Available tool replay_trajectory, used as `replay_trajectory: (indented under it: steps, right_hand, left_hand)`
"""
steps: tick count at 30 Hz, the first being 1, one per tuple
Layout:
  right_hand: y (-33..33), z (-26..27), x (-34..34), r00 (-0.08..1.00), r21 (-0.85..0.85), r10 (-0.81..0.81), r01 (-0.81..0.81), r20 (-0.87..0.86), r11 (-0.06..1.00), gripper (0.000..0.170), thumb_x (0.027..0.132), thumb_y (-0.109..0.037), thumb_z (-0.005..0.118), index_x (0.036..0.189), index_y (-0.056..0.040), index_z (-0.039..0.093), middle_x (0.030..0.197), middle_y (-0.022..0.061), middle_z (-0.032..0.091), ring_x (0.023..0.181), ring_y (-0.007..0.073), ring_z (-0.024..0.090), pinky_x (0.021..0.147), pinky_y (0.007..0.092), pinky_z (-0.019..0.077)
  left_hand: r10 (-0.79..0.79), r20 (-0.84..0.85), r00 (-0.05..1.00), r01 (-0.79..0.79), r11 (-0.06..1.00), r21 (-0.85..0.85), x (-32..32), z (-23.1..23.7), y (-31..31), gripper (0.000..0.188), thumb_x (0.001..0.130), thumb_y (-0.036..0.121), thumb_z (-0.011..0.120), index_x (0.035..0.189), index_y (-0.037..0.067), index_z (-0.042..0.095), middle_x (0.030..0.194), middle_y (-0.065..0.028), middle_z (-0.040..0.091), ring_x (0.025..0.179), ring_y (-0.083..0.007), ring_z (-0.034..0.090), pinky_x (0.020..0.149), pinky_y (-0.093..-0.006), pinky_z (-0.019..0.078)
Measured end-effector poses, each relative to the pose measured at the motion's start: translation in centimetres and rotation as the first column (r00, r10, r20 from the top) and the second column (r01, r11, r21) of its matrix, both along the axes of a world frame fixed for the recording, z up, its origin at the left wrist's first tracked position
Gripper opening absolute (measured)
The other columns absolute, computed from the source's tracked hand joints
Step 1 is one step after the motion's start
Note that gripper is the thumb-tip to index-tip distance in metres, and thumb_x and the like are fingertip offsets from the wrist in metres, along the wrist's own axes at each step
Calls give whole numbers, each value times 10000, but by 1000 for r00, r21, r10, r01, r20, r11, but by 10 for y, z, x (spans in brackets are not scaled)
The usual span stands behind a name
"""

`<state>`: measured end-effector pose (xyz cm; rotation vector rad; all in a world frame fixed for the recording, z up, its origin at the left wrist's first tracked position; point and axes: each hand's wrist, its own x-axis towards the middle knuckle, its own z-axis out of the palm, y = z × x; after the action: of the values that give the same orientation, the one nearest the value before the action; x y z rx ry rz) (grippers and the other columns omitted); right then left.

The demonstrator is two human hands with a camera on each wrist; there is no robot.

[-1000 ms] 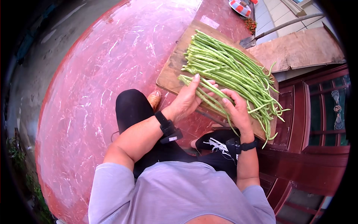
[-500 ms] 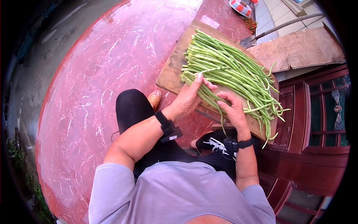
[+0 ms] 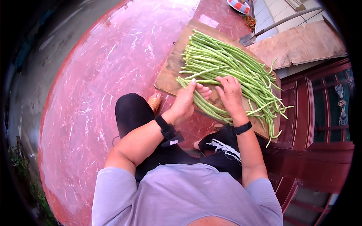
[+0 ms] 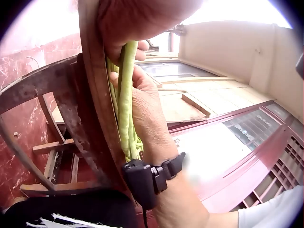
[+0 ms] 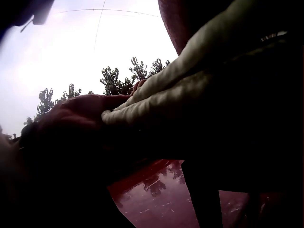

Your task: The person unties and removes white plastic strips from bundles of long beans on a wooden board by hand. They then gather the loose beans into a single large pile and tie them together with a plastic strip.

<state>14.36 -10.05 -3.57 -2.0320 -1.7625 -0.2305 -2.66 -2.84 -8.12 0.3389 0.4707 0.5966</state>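
One wooden table (image 3: 171, 72), bearing a broad heap of long green beans (image 3: 230, 67). One smaller bunch of beans (image 3: 209, 108), slanting along the table's near edge, its upper end held by the left hand (image 3: 183, 103), thumb on top; right hand (image 3: 230, 95), at the heap's near side, whether gripping cannot be told.

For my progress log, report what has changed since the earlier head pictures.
The right hand has let go of the held bunch and moved forward to the near side of the bean pile; whether it grips a bean is unclear. The left hand still holds the bunch; the pile looks unchanged.
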Motion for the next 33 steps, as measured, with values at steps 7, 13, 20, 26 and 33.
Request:
replay_trajectory:
  steps: [7,13,20,26,33]
  right_hand:
    - [-4,2,-2,992,141,-35,52,-118,989,203,794,-121,739,992,-131,700,969,61,640,953,267,594,840,392,455]
    - [-29,11,-17,957,131,44,-6,-286,991,205,832,-112,719,1037,-99,717,932,80,650,918,277,617,805,372,490]
    - [-40,1,-15,918,52,42,-23,-394,998,209,834,-104,716,1044,-104,717,943,89,646,942,269,611,826,372,486]
    - [-43,5,-24,877,-2,101,-115,-470,993,203,846,-115,704,1047,-85,713,973,89,651,961,268,611,842,366,488]
    - [-18,18,-2,952,57,68,-54,-297,997,373,852,-92,677,1222,-103,632,1184,117,591,1066,297,573,918,380,471]
  left_hand:
    - [-73,1,997,73,990,119,-4,8,0,543,1050,390,422,1411,-15,386,1363,-195,520,1168,-291,596,1007,-421,495]
    - [-46,152,987,10,974,228,-3,22,-3,602,1043,419,420,1514,75,271,1474,-137,434,1339,-264,448,1109,-418,404]
    - [-20,187,982,-25,972,232,-1,22,-7,597,1042,435,410,1517,104,260,1433,-129,458,1332,-244,440,1097,-421,405]
    - [-29,141,990,4,985,171,1,9,-2,394,1010,400,533,1258,96,495,912,-16,586,984,-175,585,957,-381,489]
    - [-30,136,990,23,998,52,2,8,-3,240,976,347,618,949,118,549,758,10,576,855,-192,628,887,-367,535]
